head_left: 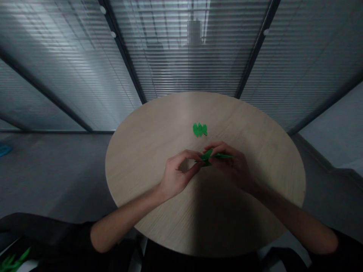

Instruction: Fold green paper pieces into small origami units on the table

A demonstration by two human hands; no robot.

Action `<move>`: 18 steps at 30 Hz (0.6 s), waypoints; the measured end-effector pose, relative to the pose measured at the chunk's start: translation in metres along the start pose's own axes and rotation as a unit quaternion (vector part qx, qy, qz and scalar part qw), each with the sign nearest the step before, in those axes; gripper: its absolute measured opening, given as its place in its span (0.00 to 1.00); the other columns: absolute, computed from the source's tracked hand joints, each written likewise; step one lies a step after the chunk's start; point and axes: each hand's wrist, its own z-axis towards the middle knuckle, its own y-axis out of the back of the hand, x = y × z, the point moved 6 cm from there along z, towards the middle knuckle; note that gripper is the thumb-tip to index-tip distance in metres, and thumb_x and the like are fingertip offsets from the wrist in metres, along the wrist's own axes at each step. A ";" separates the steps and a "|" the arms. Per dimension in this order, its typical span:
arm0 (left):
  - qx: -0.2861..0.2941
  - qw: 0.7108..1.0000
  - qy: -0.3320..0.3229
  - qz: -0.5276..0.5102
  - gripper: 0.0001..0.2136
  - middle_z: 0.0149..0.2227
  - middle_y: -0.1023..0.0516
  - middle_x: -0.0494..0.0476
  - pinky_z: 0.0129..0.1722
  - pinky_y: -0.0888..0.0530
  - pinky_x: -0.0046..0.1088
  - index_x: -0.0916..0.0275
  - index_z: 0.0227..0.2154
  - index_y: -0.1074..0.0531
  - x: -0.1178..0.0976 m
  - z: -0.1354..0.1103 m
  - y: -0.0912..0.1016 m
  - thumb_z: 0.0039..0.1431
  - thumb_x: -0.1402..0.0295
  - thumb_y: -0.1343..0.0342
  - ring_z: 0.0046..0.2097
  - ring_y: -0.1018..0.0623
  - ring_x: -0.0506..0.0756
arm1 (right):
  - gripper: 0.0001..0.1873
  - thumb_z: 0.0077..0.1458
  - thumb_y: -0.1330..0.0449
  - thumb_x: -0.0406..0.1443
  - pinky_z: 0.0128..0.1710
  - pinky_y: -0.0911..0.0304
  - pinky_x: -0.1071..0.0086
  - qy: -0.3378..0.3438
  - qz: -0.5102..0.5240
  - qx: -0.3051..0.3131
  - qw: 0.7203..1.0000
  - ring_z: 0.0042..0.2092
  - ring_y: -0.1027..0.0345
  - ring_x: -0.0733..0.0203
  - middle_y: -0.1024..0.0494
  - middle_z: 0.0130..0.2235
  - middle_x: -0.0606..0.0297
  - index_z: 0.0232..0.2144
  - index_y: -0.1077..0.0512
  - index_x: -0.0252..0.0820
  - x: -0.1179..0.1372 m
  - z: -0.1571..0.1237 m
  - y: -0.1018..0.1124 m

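Nearby, a small notched piece of green paper [200, 129] lay flat on the round wooden table [159, 158] just above the hands, a blue object [4, 150] sat at the far left of the frame, green leafy scraps [11, 260] showed in the lower left corner, and slatted blinds [176, 49] filled the top. Between the 2 hands, near the frame's centre, a folded green paper strip [208, 157] ran nearly level, its long axis left to right and its pointed tip aimed right, partly hidden by fingers. The left hand [177, 173] pinched its left end, while the right hand [231, 164] curled over and pinched its middle.
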 end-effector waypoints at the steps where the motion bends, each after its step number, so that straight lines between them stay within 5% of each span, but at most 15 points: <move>1: 0.002 1.000 0.003 -0.005 0.02 0.40 0.17 0.57 0.46 0.20 0.37 0.60 0.36 0.24 0.001 0.000 0.000 0.62 0.73 0.37 0.41 0.18 0.55 | 0.03 0.60 0.35 0.36 0.39 0.25 0.68 0.003 -0.004 -0.003 1.000 0.44 0.24 0.61 0.23 0.46 0.62 0.37 0.26 0.45 0.000 0.000 0.000; 4: 0.000 1.000 0.003 -0.014 0.02 0.39 0.18 0.57 0.44 0.21 0.36 0.60 0.35 0.25 0.003 0.000 0.000 0.62 0.71 0.37 0.41 0.19 0.55 | 0.03 0.60 0.35 0.35 0.36 0.26 0.70 0.025 -0.025 -0.017 0.999 0.40 0.25 0.63 0.23 0.43 0.63 0.36 0.26 0.45 0.004 0.000 0.002; 10: -0.008 0.999 0.048 0.003 0.05 0.29 0.23 0.53 0.25 0.29 0.26 0.61 0.35 0.23 0.010 0.000 0.000 0.61 0.66 0.35 0.27 0.28 0.50 | 0.04 0.60 0.35 0.32 0.42 0.27 0.65 0.101 -0.093 -0.036 0.990 0.42 0.26 0.61 0.22 0.42 0.63 0.36 0.25 0.46 0.017 -0.002 0.003; 18: -0.025 0.997 0.052 -0.049 0.05 0.36 0.17 0.57 0.33 0.21 0.32 0.60 0.30 0.25 0.008 0.000 -0.001 0.61 0.68 0.36 0.34 0.20 0.53 | 0.02 0.60 0.36 0.35 0.36 0.28 0.68 0.058 -0.078 -0.038 0.995 0.40 0.26 0.62 0.23 0.42 0.62 0.35 0.26 0.45 0.012 -0.002 0.003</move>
